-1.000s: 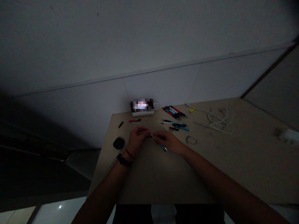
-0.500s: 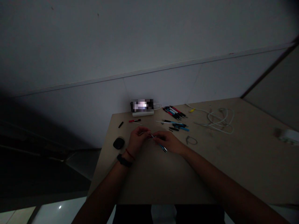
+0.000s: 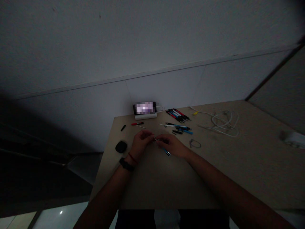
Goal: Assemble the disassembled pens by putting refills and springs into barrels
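The room is dim. My left hand (image 3: 140,142) and my right hand (image 3: 172,144) meet over the wooden table (image 3: 166,184), fingertips almost touching. My right hand pinches a blue pen (image 3: 166,151) whose end sticks out under the fingers toward me. My left hand's fingers are closed on a small pale part at the pen's tip; I cannot make out what it is. A dark watch and a red band sit on my left wrist.
A pile of pens (image 3: 177,115) and loose pen parts (image 3: 181,128) lie beyond my hands. A lit phone (image 3: 145,108) leans at the wall. A black round case (image 3: 121,146), a red pen (image 3: 137,123), a small ring (image 3: 195,143) and white cables (image 3: 224,122) lie around.
My hands have drawn slightly closer together around the pen; the pale piece in the left fingers shows less. Nothing else moved.
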Tool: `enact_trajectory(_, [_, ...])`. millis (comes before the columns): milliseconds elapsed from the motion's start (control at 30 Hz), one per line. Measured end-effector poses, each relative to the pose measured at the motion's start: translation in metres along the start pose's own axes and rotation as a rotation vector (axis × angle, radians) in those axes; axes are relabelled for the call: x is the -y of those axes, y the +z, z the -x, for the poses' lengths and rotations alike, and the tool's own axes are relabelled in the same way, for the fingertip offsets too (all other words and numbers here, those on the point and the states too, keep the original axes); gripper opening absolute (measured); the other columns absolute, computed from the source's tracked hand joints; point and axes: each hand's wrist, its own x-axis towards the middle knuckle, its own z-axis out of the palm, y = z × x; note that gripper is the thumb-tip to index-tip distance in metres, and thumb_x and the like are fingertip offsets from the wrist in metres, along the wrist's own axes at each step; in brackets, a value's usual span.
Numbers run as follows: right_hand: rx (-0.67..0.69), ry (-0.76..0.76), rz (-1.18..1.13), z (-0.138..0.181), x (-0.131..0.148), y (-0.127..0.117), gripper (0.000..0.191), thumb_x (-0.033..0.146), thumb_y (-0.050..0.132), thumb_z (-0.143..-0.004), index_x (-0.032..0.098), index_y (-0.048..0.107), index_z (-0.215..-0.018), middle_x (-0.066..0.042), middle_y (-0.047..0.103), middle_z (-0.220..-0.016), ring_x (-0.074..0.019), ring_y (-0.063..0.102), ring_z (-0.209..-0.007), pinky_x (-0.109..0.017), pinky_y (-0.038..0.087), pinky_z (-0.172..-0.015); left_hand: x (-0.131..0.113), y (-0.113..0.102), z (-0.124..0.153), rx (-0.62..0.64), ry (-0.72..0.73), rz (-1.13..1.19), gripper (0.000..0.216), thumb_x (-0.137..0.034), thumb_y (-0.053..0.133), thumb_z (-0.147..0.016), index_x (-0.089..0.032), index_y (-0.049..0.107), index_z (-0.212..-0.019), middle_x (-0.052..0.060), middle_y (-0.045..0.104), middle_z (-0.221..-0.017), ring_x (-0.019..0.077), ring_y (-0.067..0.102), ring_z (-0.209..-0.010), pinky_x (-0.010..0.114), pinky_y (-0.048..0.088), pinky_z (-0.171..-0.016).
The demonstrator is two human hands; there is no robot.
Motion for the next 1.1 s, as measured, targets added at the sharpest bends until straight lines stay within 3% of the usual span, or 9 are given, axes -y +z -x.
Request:
enact_trajectory(167, [-0.026,0.030,-0.039,-0.0003,-0.0014,0.0012,0.034,0.042,0.063,-0.089,0.019,0.074,-0.111,-0.002,0.070,-0.074,-0.0161,0.060,-0.066,-0.027,0.045,-0.060,0.0001,-0.0001,-0.0006,0.020,-0.015,-0.004,0.034,-0.029,0.091,-0.065,-0.016,0.067,-0.085,0.001,0.072,-0.081,0.0136,0.068,-0.073,0.028,0.054,-0.073])
enact_trajectory(1100, [0.007,0.005,-0.033,0.0012,0.0069,-0.0010,0.029,0.044,0.063,-0.090,0.018,0.074,-0.098,-0.002,0.068,-0.077,-0.0160,0.058,-0.067,-0.028,0.044,-0.061,-0.0031,0.0022,0.0018,0.054,-0.046,-0.037,0.034,-0.033,0.090,-0.067,-0.016,0.069,-0.088,0.002,0.071,-0.086,0.0144,0.066,-0.077,0.027,0.051,-0.071])
